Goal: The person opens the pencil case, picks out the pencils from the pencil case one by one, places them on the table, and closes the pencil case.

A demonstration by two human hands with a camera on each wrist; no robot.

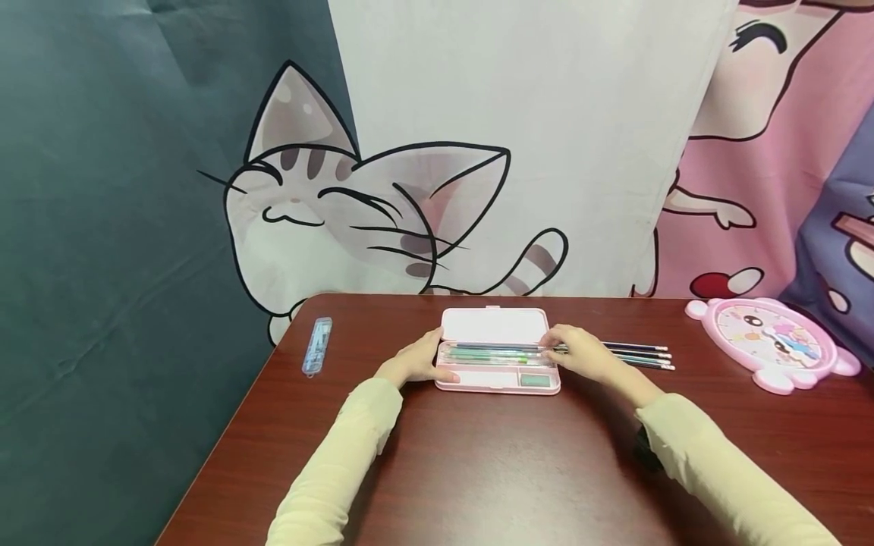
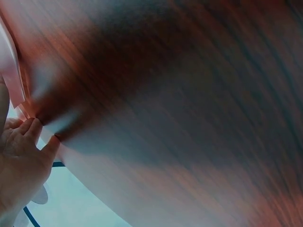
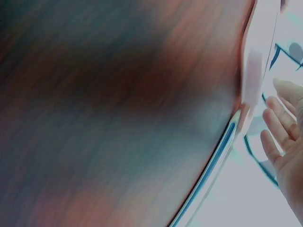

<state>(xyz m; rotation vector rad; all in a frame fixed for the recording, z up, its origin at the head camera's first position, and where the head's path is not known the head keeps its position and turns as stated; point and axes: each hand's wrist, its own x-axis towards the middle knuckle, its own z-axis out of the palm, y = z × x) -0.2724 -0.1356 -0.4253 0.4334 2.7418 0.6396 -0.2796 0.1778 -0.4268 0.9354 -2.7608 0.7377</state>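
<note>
On the table an open pink pencil case [image 1: 488, 378] lies with its lid [image 1: 495, 324] folded back. Several green and dark pens or pencils [image 1: 493, 354] fill its long compartment, and a grey-green eraser [image 1: 535, 380] sits in the front one. My left hand [image 1: 419, 358] grips the left end of the case, thumb over the front tray and fingers at the far side. At the right end is my right hand [image 1: 576, 353], its fingers extended and somewhat apart in the right wrist view. Several dark pencils [image 1: 638, 355] with pale eraser ends lie beside and partly behind it.
A clear blue box [image 1: 317, 346] lies at the table's far left. On the right is a pink animal-shaped board [image 1: 774, 341] with a cartoon picture. A cat-print curtain [image 1: 437, 189] hangs behind the brown table [image 1: 492, 470].
</note>
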